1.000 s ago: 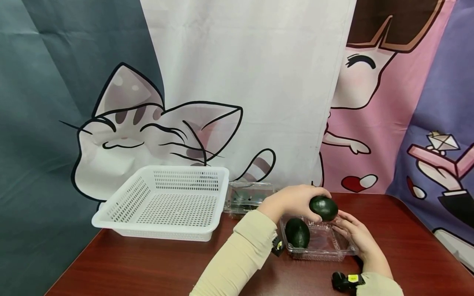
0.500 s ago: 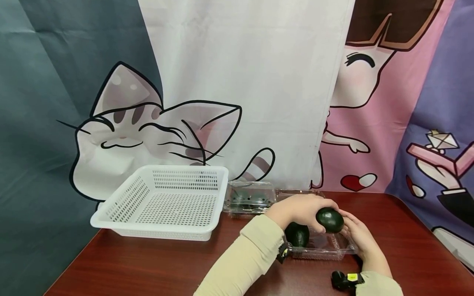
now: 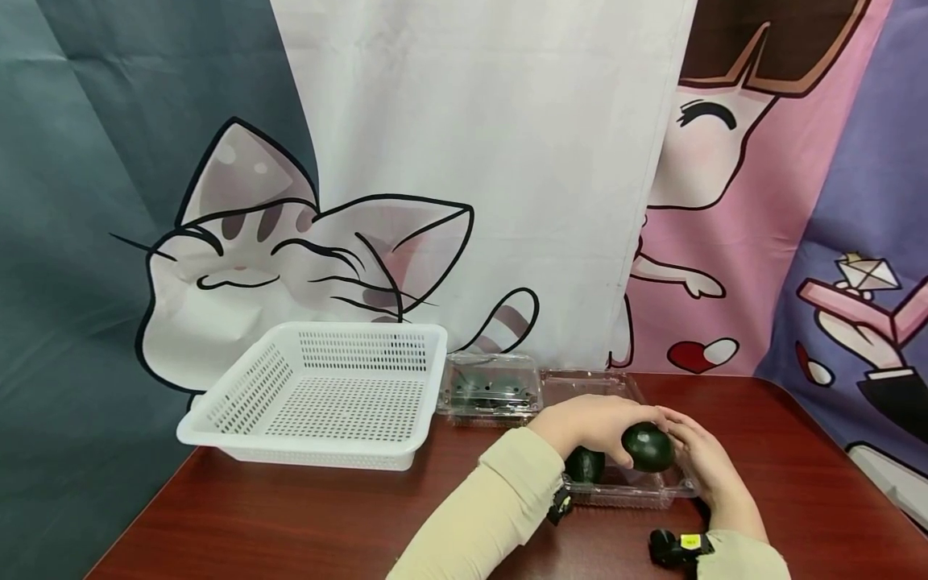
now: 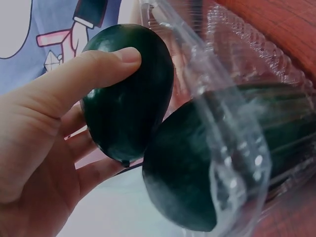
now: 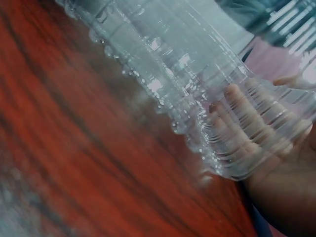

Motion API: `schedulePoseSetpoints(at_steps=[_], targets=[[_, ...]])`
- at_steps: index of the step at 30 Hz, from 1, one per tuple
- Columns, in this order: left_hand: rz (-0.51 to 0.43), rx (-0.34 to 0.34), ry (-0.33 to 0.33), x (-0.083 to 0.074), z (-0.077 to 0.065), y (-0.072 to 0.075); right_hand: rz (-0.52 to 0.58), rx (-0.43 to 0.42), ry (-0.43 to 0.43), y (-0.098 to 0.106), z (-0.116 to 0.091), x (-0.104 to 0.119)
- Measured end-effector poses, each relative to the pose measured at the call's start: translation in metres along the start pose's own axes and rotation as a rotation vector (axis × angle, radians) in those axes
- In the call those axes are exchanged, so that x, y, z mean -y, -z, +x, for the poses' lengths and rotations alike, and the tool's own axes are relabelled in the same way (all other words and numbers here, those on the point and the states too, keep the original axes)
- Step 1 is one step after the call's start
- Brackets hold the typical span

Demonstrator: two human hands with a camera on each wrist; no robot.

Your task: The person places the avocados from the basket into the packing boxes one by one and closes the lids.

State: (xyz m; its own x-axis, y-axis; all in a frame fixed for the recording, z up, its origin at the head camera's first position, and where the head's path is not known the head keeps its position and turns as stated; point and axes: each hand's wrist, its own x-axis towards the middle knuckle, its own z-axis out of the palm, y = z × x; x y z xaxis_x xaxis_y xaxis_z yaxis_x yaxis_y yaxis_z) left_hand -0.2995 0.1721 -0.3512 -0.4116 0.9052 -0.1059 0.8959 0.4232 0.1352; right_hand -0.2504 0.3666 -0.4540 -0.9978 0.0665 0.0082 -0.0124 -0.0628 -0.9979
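Note:
My left hand [image 3: 598, 423] grips a smooth dark green avocado [image 3: 648, 447] over the right part of a clear plastic clamshell box [image 3: 616, 495]. In the left wrist view the thumb lies across this avocado and the fingers pass behind it. A second avocado [image 3: 584, 467] lies in the left of the box, partly hidden by the left hand. At the box's right end is my right hand [image 3: 714, 467], its fingers reaching toward the left fingertips. The right wrist view shows the right hand [image 5: 291, 182] with fairly straight fingers seen through the clear wall.
A white perforated basket [image 3: 312, 451] stands at the left on the red-brown wooden table [image 3: 304, 515]. Between basket and box sits another clear plastic container [image 3: 491, 387] with dark contents. A printed cartoon curtain [image 3: 565, 161] hangs behind the table.
My left hand has carried the avocado slightly right and down, lower over the box. It now covers more of the second avocado. The right hand stays nearly in place.

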Motion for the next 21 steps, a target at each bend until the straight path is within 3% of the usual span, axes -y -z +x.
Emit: schedulePoseSetpoints(at_steps=[10,21], targets=[[-0.007,0.075,0.032,-0.007,0.007,-0.008,-0.044,0.007,0.009,0.000,0.000,0.002],[0.025,0.135,0.008,-0.012,0.011,-0.017,-0.040,0.009,0.015,0.000,0.000,0.001]])
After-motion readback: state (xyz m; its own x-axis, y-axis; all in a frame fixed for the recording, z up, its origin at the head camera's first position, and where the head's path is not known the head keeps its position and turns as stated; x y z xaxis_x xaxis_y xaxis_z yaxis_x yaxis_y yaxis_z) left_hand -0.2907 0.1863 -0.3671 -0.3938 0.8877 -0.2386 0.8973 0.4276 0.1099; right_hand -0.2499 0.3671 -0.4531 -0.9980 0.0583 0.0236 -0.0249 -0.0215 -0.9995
